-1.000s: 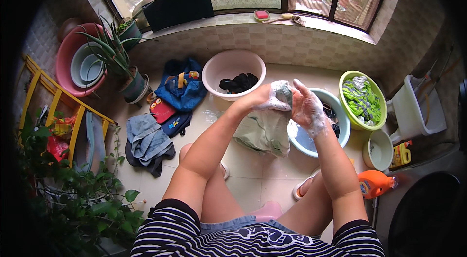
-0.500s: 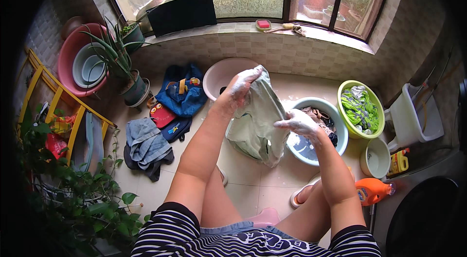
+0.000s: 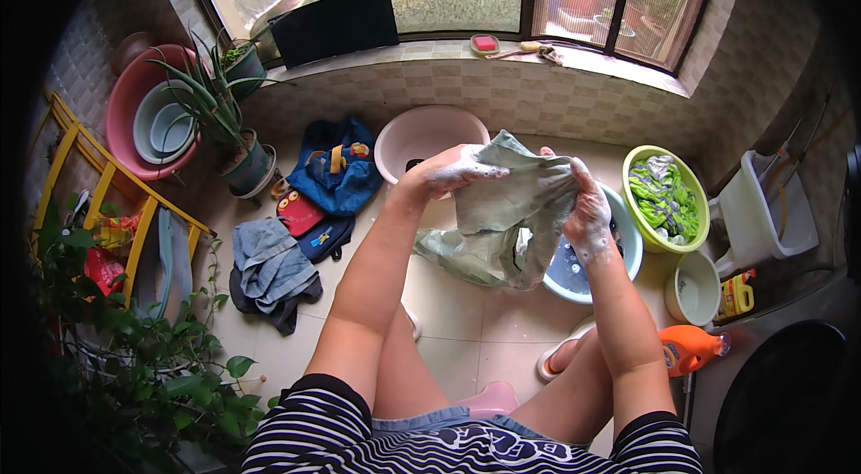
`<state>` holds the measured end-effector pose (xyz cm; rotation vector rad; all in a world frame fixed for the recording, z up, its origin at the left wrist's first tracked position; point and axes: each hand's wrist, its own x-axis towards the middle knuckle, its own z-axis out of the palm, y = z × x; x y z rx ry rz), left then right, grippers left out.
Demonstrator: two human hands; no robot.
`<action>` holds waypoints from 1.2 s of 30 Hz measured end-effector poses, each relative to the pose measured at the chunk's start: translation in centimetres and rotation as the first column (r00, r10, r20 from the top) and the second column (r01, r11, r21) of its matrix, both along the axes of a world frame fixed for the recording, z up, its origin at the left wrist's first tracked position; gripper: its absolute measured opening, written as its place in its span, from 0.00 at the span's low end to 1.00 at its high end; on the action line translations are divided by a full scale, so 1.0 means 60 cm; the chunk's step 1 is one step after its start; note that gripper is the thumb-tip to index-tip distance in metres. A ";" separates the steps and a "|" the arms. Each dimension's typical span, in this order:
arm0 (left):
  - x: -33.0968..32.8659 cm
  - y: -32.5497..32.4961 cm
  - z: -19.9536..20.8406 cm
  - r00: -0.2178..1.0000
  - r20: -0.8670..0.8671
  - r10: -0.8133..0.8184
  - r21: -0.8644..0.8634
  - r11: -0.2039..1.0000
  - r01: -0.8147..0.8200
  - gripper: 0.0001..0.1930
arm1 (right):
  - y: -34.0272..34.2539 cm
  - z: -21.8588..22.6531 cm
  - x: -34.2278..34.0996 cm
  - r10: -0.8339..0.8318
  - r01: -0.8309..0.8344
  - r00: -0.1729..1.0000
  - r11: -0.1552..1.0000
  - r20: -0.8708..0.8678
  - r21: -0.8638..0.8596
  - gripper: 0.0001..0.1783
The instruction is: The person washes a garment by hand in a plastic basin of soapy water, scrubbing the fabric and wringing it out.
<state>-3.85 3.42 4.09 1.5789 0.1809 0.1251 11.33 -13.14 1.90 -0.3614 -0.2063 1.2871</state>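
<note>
A wet, pale green garment point(image 3: 511, 196) is stretched between my two soapy hands above the floor. My left hand point(image 3: 456, 169), coated in foam, grips its left upper part. At the right side, my right hand point(image 3: 587, 216) is closed on a bunched fold, with suds on the wrist. The garment's lower part hangs in loose folds down toward the tiles. Behind my right hand, a light blue basin point(image 3: 639, 241) holds dark clothes and sudsy water, partly hidden by the hand and cloth. A pale pink basin point(image 3: 421, 120) stands beyond my left hand.
A lime basin point(image 3: 707, 205) with green clothes, a small pale bucket point(image 3: 695, 290) and an orange detergent bottle point(image 3: 686, 350) stand to the right. Leftward lie a denim garment point(image 3: 273, 263) and blue bags point(image 3: 336, 182), near a potted aloe point(image 3: 247, 165) and a yellow rack point(image 3: 108, 173).
My right hand has risen and moved right, now gripping higher on the garment. My left hand has come slightly lower and right. The cloth is spread wider between them.
</note>
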 end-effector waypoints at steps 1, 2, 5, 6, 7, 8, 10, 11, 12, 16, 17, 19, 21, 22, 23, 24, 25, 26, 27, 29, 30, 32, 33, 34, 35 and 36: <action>0.004 -0.006 0.003 0.997 -0.063 0.038 0.004 0.999 -0.038 0.19 | 0.001 -0.017 0.016 0.102 -0.093 0.991 0.990 -0.087 0.102 0.16; 0.010 -0.011 0.001 0.997 -0.062 0.036 0.003 0.999 -0.036 0.19 | 0.001 -0.024 0.020 0.100 -0.091 0.991 0.991 -0.086 0.102 0.16; 0.030 -0.017 -0.023 0.965 0.115 0.235 -0.295 0.936 -0.192 0.18 | 0.006 -0.036 0.018 0.040 -0.038 0.996 0.999 -0.083 0.018 0.17; 0.040 -0.026 -0.025 0.966 0.114 0.234 -0.295 0.936 -0.192 0.18 | 0.008 -0.041 0.017 0.038 -0.037 0.996 0.999 -0.084 0.018 0.17; 0.048 -0.039 -0.029 0.912 0.219 0.346 -0.401 0.884 -0.240 0.18 | 0.011 -0.047 0.014 0.037 -0.039 0.993 0.999 -0.110 -0.020 0.17; 0.056 -0.053 -0.034 0.833 0.306 0.461 -0.506 0.820 -0.267 0.18 | 0.013 -0.051 0.011 0.034 -0.042 0.990 0.997 -0.135 -0.058 0.17; 0.059 -0.078 -0.040 0.758 0.532 0.378 -0.231 0.926 -0.299 0.13 | 0.027 -0.055 0.005 0.014 -0.030 0.989 0.994 -0.150 -0.105 0.17; 0.063 -0.099 -0.043 0.729 0.621 0.288 0.089 0.898 -0.431 0.10 | 0.035 -0.067 0.009 -0.022 -0.002 0.985 0.990 -0.170 -0.138 0.17; 0.066 -0.134 -0.033 0.717 0.676 0.172 0.381 0.751 -0.540 0.07 | 0.039 -0.078 0.014 -0.060 0.026 0.980 0.984 -0.190 -0.175 0.17; 0.093 -0.205 -0.065 0.596 0.792 -0.130 0.599 0.348 -0.721 0.03 | 0.028 -0.114 -0.006 0.188 -0.183 0.969 0.982 -0.159 0.044 0.14; 0.094 -0.184 -0.079 0.722 0.678 0.137 0.622 0.417 -0.663 0.04 | 0.028 -0.107 -0.036 -0.046 0.039 0.998 0.987 -0.037 -0.157 0.12; 0.079 -0.096 -0.076 0.677 0.696 0.239 0.578 0.373 -0.726 0.04 | 0.024 -0.060 -0.095 -0.184 0.260 0.959 0.874 0.216 -0.410 0.12; 0.073 -0.086 -0.078 0.663 0.719 0.211 0.602 0.290 -0.744 0.04 | 0.017 -0.048 -0.096 -0.089 0.150 0.979 0.924 0.184 -0.352 0.11; 0.075 -0.109 -0.071 0.640 0.753 0.155 0.590 0.273 -0.760 0.04 | 0.015 -0.054 -0.081 -0.056 0.092 0.990 0.948 0.127 -0.303 0.11; 0.088 -0.147 -0.074 0.577 0.815 0.046 0.498 0.453 -0.739 0.04 | 0.021 -0.086 -0.048 0.014 -0.003 0.998 0.980 0.057 -0.199 0.11; 0.100 -0.154 -0.073 0.573 0.819 0.036 0.496 0.460 -0.737 0.04 | 0.026 -0.114 -0.023 0.093 -0.088 0.994 0.993 0.064 -0.076 0.10; 0.105 -0.160 -0.079 0.581 0.814 0.005 0.510 0.472 -0.719 0.05 | 0.027 -0.126 -0.012 0.144 -0.146 0.984 0.989 0.110 0.009 0.10; 0.109 -0.164 -0.084 0.587 0.809 -0.026 0.524 0.484 -0.701 0.05 | 0.030 -0.138 -0.002 0.111 -0.112 0.973 0.994 0.204 -0.005 0.10; 0.102 -0.160 -0.094 0.600 0.799 -0.046 0.544 0.482 -0.687 0.06 | 0.032 -0.124 -0.021 0.036 -0.008 0.938 0.997 0.344 -0.083 0.09; 0.072 -0.081 -0.092 0.669 0.742 0.045 0.640 0.247 -0.727 0.06 | 0.017 -0.035 -0.094 -0.048 0.199 0.887 0.937 0.459 -0.287 0.09; 0.064 -0.062 -0.083 0.743 0.666 0.067 0.732 0.135 -0.668 0.06 | 0.031 -0.035 -0.095 0.061 -0.060 0.998 0.964 -0.004 -0.260 0.09; 0.071 -0.098 -0.092 0.636 0.752 0.171 0.586 0.269 -0.765 0.08 | 0.027 -0.031 -0.098 -0.032 0.121 0.982 0.865 0.187 -0.487 0.12; 0.088 -0.113 -0.083 0.628 0.762 0.156 0.575 0.283 -0.768 0.08 | 0.034 -0.116 -0.031 0.113 -0.103 0.989 0.990 0.096 -0.099 0.13; 0.112 -0.128 -0.078 0.616 0.780 0.105 0.554 0.340 -0.759 0.07 | 0.035 -0.202 0.044 0.273 -0.285 0.959 0.906 0.082 0.313 0.15; 0.090 -0.117 -0.089 0.627 0.772 0.099 0.568 0.336 -0.752 0.07 | 0.033 -0.151 0.003 0.341 -0.350 0.936 0.928 0.088 0.124 0.17; 0.102 -0.130 -0.089 0.617 0.784 0.063 0.553 0.381 -0.741 0.07 | 0.031 -0.175 0.003 0.327 -0.336 0.941 0.935 0.092 0.116 0.17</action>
